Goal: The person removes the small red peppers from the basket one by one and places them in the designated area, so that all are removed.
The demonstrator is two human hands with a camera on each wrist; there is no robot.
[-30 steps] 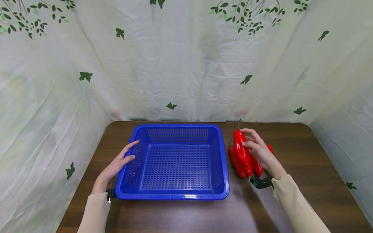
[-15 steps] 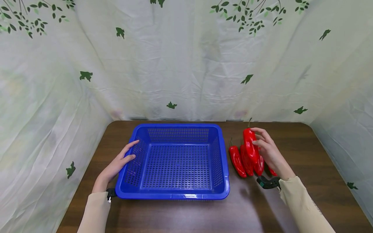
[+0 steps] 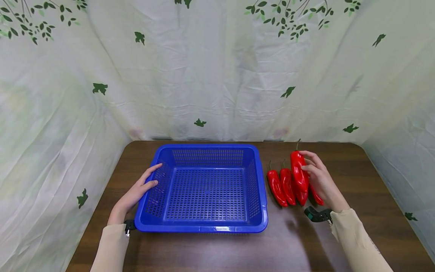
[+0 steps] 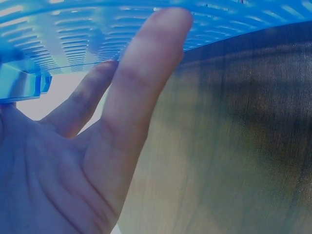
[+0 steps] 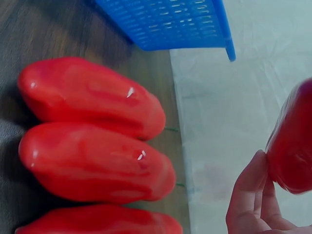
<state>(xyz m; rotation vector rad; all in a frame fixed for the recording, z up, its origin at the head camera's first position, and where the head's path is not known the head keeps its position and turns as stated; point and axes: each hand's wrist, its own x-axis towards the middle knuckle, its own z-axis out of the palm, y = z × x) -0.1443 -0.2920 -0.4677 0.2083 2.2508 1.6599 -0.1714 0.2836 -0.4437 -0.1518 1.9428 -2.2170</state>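
Observation:
In the head view my left hand (image 3: 134,194) grips the left rim of a blue plastic basket (image 3: 207,229). Two digits hook over that rim, and the left wrist view shows more fingers (image 4: 139,80) against the slotted outside. To the right of the basket, my right hand (image 3: 324,183) pinches a long red pepper (image 3: 298,172) by its side, stem pointing up and away. It is raised above several other red peppers (image 3: 276,189) lying in a row on the table. The right wrist view shows the held pepper (image 5: 295,146) apart from those lying ones (image 5: 92,95).
A dark wooden table (image 3: 238,253) bears everything. White cloth with green leaf prints (image 3: 217,75) hangs behind it and at both sides. The basket's right wall (image 3: 261,189) stands close to the leftmost pepper.
My right hand has moved to the right with the pepper, passing over the row. More of the lying peppers now show on the left. The left hand and the basket have stayed put.

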